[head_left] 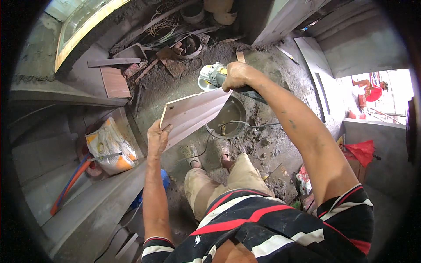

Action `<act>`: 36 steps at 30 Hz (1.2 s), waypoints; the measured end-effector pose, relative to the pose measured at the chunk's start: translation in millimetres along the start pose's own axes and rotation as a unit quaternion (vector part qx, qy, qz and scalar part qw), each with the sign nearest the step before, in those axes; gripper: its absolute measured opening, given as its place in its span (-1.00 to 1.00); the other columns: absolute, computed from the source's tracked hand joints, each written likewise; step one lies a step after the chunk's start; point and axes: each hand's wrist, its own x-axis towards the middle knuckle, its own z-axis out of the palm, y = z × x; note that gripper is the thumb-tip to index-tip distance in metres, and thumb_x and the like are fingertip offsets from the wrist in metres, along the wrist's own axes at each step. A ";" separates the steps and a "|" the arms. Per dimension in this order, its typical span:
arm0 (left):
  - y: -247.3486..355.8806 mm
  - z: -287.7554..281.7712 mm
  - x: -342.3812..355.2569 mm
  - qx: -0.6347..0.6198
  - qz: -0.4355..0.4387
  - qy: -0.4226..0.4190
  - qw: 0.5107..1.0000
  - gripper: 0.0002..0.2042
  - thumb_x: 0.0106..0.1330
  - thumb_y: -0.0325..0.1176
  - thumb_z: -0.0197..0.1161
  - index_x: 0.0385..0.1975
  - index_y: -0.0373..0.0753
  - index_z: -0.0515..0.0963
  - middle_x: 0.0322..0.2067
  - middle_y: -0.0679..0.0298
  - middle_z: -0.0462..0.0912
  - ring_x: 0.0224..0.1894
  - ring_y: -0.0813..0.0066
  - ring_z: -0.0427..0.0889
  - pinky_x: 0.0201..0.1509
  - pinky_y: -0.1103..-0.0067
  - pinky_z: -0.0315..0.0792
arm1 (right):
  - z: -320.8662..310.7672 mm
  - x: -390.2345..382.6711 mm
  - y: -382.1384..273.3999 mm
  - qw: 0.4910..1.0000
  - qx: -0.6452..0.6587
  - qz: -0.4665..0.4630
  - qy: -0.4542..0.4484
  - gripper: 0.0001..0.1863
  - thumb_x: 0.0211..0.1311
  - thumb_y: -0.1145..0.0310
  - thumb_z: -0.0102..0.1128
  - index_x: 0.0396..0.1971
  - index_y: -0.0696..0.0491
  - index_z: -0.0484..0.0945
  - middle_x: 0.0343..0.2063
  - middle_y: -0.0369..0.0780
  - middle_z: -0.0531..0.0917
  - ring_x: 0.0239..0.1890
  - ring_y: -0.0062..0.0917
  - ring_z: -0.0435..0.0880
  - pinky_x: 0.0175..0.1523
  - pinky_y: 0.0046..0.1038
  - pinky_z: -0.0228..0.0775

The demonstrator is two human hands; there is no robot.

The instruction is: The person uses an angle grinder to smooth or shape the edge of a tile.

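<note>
The left hand [158,136] has its grip clamped on the near left edge of a pale ceramic tile [193,113], held tilted above the muddy floor [262,57] beside a round basin [244,111] of murky water. The right hand [238,75] has its grip wrapped around an angle grinder [214,74], its disc [203,84] by the tile's far edge; whether they touch, I cannot tell.
</note>
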 end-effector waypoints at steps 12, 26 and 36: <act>5.5 2.1 -8.7 0.021 -0.007 -0.010 1.000 -0.72 0.34 -0.51 0.38 0.03 -0.39 0.64 -0.16 0.24 0.79 -0.12 0.58 0.66 0.05 0.56 0.53 | -3.0 1.7 -18.5 0.997 -0.060 0.002 -0.043 -0.41 -0.29 0.05 0.54 -0.27 0.21 0.79 -0.18 0.02 0.80 -0.16 -0.22 0.82 -0.02 -0.25 0.65; 18.5 3.9 -13.9 0.032 -0.046 -0.002 0.998 -0.72 0.31 -0.48 0.42 -0.01 -0.37 0.66 -0.20 0.23 0.79 -0.15 0.57 0.67 0.01 0.54 0.54 | 8.2 8.8 -22.0 0.996 -0.080 0.005 -0.046 -0.43 -0.28 0.09 0.56 -0.25 0.20 0.79 -0.19 -0.01 0.81 -0.20 -0.23 0.83 -0.04 -0.27 0.68; 4.9 6.1 -13.1 0.036 0.024 0.024 0.999 -0.72 0.29 -0.44 0.43 -0.03 -0.32 0.65 -0.26 0.07 0.79 -0.22 0.33 0.74 -0.05 0.42 0.55 | -1.8 0.0 -39.3 0.992 -0.117 0.002 -0.049 -0.41 -0.27 0.09 0.56 -0.19 0.16 0.80 -0.10 -0.03 0.80 -0.08 -0.24 0.81 0.05 -0.27 0.65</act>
